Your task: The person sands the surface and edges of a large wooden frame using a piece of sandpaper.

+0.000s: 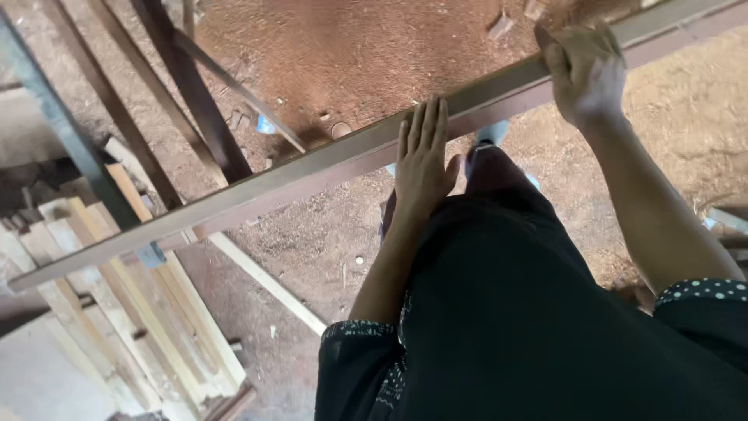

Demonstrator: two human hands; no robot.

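Observation:
A long reddish-brown wooden plank (257,191) runs across the view from lower left to upper right, held above the ground. My left hand (422,160) lies flat against its near side, fingers straight and together. My right hand (583,72) is curled over the plank's top edge further up to the right, gripping it. My black clothing with dotted cuffs fills the lower right, and my feet show beneath the plank.
Sawdust covers the ground (343,54). A stack of pale planks (148,312) lies at the lower left. Dark slats (195,101) and a grey metal bar (62,125) cross the upper left. Small wood offcuts (500,25) lie at the top.

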